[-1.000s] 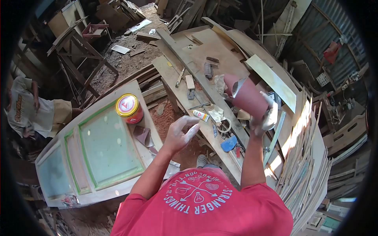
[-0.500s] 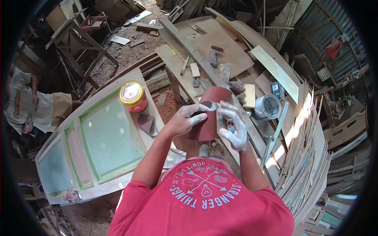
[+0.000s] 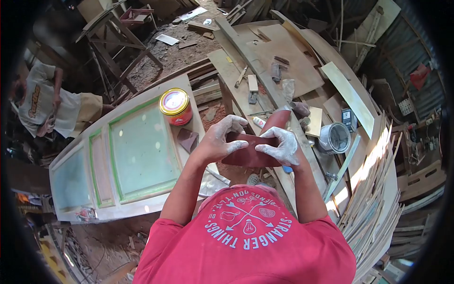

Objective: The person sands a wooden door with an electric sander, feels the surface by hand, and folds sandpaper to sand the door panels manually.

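Maroon sheet [image 3: 250, 157] up front — held in the air before the red shirt [image 3: 246, 236], its far end curling up and away over the workbench side. Left hand [image 3: 220, 141] has it pinched near one end, thumb on the near face, fingers bent over the top edge. Right hand [image 3: 283, 147], dusted white, pinches it too, thumb pointing in towards the other thumb, the two apart. Just beyond lies a white tube [image 3: 258, 121], partly hidden. Out to the right, a grey can [image 3: 335, 137] sits near a pale block [image 3: 314, 121]. Over on the left, a red-and-yellow tin [image 3: 175, 109] stands on the green-edged panel [image 3: 144, 146], a dark scrap [image 3: 187, 139] beside it — and further out, another person [image 3: 61, 102] in a pale shirt.
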Demonstrator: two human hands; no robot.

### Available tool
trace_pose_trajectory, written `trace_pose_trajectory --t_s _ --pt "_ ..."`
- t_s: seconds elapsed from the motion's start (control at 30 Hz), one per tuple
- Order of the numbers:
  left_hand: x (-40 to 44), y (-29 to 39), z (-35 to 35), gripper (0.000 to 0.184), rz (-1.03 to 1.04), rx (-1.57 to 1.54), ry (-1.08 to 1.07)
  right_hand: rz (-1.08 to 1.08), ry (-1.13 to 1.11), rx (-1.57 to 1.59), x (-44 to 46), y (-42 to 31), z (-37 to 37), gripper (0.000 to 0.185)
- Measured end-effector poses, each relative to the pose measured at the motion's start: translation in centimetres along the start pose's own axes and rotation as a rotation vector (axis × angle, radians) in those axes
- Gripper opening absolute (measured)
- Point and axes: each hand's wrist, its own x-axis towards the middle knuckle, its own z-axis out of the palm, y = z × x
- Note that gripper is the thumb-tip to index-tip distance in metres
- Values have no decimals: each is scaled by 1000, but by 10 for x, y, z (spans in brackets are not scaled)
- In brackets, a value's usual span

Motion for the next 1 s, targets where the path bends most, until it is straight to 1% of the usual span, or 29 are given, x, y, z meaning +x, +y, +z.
trace_pose_trajectory --t_s 0.03,0.1,0.13,0.2,0.23,0.27,0.33,0.37,0.4,0.47,0.57,0.67,0.7,0.8,0.83,0.93,1.0 --pt "-2 1 -1 47 17 11 38 24 -13 24 2 5 1 30" --pt "-5 7 -3 44 60 156 51 52 -27 12 5 0 2 29" --pt "-5 9 -4 43 82 227 57 2 -25 -48 6 1 3 30" --pt "-3 7 2 32 281 593 100 -113 -29 -165 12 1 10 33" --pt "0 8 6 22 332 633 91 -109 -45 -110 13 -9 13 31" --pt "2 2 12 17 337 676 103 -96 -49 -123 13 -14 17 30" --pt "4 -14 20 14 355 700 210 -77 -62 -150 14 -18 21 27" --pt "0 -15 19 14 363 675 221 -106 -67 -198 14 -21 19 25" --pt "-3 -16 16 14 367 695 221 -69 -110 -126 15 -18 17 24" --pt "-10 -20 11 14 302 670 183 -34 -163 -49 15 -3 19 22" --pt "-20 -16 15 13 271 807 215 -78 -238 -203 19 -14 22 20" --pt "-25 -21 20 12 236 773 218 -134 -226 -210 23 -20 31 19" --pt "-27 -22 20 13 200 803 193 -160 -247 -219 26 -25 32 19" --pt "-30 -39 21 15 127 792 227 -185 -295 -223 31 -22 42 18" --pt "-33 -39 22 17 124 752 278 -196 -333 -202 34 -21 45 17" --pt "-33 -59 22 19 55 512 378 -301 -285 -213 38 -12 57 17" --pt "-35 -62 24 22 -103 223 389 -412 -247 -256 41 -8 64 14"
